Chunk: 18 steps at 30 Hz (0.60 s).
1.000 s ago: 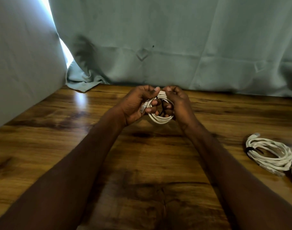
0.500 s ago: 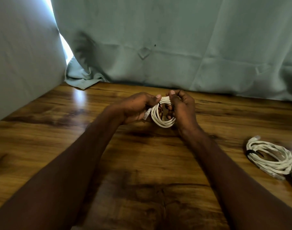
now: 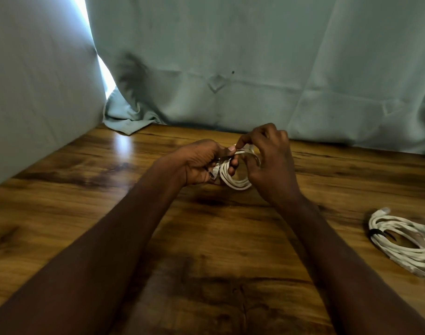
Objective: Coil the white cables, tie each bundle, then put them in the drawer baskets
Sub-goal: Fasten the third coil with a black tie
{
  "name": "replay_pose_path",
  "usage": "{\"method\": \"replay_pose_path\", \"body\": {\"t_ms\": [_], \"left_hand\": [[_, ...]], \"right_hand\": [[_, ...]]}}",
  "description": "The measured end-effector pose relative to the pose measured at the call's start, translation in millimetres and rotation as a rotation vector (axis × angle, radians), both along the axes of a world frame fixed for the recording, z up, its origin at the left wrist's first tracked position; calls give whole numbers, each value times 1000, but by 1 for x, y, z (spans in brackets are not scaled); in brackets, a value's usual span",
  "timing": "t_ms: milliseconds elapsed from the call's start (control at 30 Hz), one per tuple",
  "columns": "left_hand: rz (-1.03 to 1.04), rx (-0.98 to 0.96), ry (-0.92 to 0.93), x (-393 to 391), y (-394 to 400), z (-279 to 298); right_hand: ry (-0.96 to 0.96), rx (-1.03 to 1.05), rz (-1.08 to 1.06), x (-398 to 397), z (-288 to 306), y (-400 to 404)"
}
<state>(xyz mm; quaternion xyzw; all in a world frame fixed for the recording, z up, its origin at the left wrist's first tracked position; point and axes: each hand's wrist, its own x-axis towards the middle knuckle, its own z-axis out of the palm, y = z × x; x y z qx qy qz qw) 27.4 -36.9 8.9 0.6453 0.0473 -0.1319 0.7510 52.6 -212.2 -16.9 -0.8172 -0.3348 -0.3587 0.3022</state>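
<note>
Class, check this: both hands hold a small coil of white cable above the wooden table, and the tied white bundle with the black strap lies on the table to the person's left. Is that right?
One detail is wrong. The head view shows the tied white bundle with the black strap lying to the person's right, not left. The rest stands: the left hand and right hand hold the small coil of white cable above the wooden table.

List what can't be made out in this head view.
- Coil in the hands: its upper loops and any tie, covered by the left hand and right hand.
- Tied bundle on the table: its right side is cut off by the frame edge.
- Drawer baskets: outside the view.
</note>
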Motion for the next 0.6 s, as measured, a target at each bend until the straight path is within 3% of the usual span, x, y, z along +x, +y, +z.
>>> {"method": "replay_pose_path", "body": {"t_ms": [300,500,600], "left_hand": [[85,-31,14,0,-1,0],[157,5,-74,2,-4,-4],[193,120,-181,4,-4,-6]], "right_hand": [[101,-28,307,-5,-2,3],[112,59,291,-2,-5,6],[187,118,316,-3,-3,2]]}}
